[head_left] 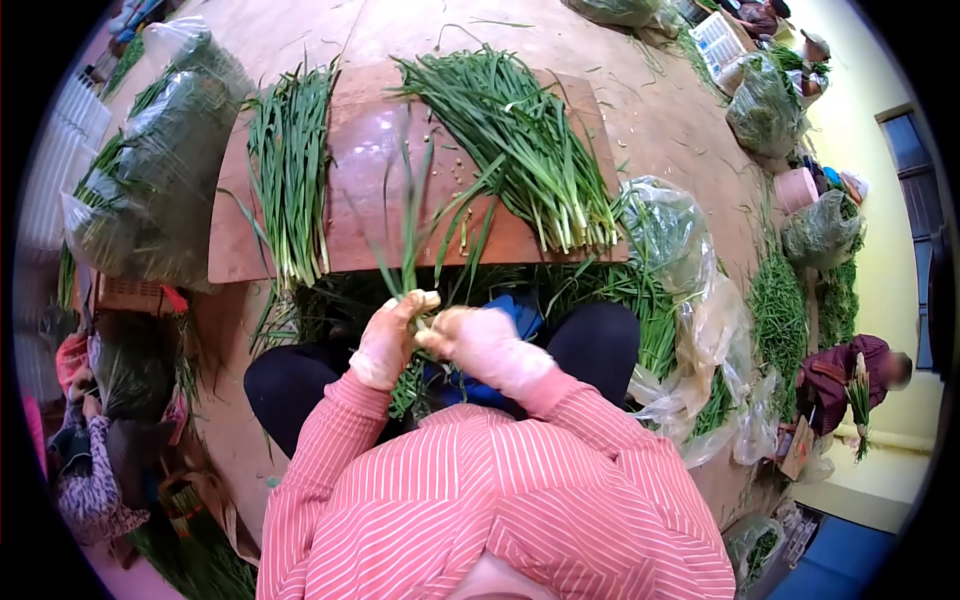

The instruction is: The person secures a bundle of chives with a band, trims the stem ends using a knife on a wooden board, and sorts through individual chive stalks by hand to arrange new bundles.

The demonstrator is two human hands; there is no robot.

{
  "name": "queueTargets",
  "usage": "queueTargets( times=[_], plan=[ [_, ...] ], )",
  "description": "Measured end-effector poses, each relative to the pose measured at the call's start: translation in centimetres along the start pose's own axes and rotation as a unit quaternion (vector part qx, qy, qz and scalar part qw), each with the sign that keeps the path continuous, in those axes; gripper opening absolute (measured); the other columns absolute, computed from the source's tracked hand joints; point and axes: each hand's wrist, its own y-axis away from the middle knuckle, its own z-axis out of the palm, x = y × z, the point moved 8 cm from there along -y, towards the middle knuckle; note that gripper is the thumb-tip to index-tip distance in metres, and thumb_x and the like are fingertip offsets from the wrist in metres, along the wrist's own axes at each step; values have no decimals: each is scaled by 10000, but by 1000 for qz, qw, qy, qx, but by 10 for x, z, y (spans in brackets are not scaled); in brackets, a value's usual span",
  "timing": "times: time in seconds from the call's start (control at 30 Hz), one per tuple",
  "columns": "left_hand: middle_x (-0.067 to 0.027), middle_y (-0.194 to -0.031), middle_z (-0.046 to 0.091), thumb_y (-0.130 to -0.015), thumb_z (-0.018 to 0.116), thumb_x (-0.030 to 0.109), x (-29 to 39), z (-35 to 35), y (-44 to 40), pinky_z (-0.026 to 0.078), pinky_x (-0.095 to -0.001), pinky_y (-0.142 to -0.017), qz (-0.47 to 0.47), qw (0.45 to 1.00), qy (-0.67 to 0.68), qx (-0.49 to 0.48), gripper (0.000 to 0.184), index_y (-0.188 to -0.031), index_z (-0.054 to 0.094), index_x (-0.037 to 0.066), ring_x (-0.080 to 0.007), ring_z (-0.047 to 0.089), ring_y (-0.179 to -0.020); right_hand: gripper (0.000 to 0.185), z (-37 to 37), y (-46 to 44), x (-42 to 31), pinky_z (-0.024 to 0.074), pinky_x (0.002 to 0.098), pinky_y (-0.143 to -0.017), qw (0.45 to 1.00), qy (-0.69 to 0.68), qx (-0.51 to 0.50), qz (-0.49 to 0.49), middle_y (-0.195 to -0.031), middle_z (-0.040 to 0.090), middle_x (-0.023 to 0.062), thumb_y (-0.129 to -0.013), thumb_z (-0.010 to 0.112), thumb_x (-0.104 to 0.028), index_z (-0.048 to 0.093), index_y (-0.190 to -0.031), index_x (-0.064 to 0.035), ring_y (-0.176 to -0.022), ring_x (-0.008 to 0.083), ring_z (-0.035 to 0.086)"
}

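Observation:
My left hand, in a pale glove, is closed around a few garlic chives. Their green leaves point up over the near edge of a reddish-brown board. Right beside it, my gloved right hand pinches at the lower pale ends of the same stalks; motion blurs it a little. On the board lie two piles of garlic chives: a narrower left pile and a wider right pile, with pale stem ends facing me. Small pale bits are scattered between the piles.
Loose greens in a clear plastic bag lie at my right. A large stuffed plastic bag stands left of the board. People sit nearby: one in patterned sleeves at left, another in dark red at right, beside green heaps.

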Motion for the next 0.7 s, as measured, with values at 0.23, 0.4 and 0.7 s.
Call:
queueTargets(
  times=[0.23, 0.4, 0.7],
  plan=[
    [74, -598, 278, -978, 454, 240, 59, 44, 19, 282, -208, -474, 41, 969, 230, -85, 222, -1010, 545, 40, -51, 274, -487, 314, -162, 18, 120, 487, 387, -567, 884, 247, 301, 260, -669, 620, 99, -839, 588, -401, 639, -736, -108, -632, 276, 629],
    [97, -542, 175, -980, 446, 256, 51, 50, 14, 187, -193, -406, -14, 977, 171, -125, 387, -1278, 466, 9, -28, 179, -423, 294, -123, 13, 94, 502, 358, -606, 949, 45, 260, 173, -738, 663, 97, -872, 576, -347, 660, -793, -77, -653, 252, 643],
    [42, -690, 514, -920, 561, 313, 24, 58, 22, 404, -205, -550, -56, 984, -13, -167, 419, -1208, 540, 10, -61, 476, -577, 242, 10, 21, 24, 460, 284, -607, 923, -374, 13, 91, -681, 588, 41, -886, 610, -275, 632, -812, -46, -636, 147, 576]
  ],
)
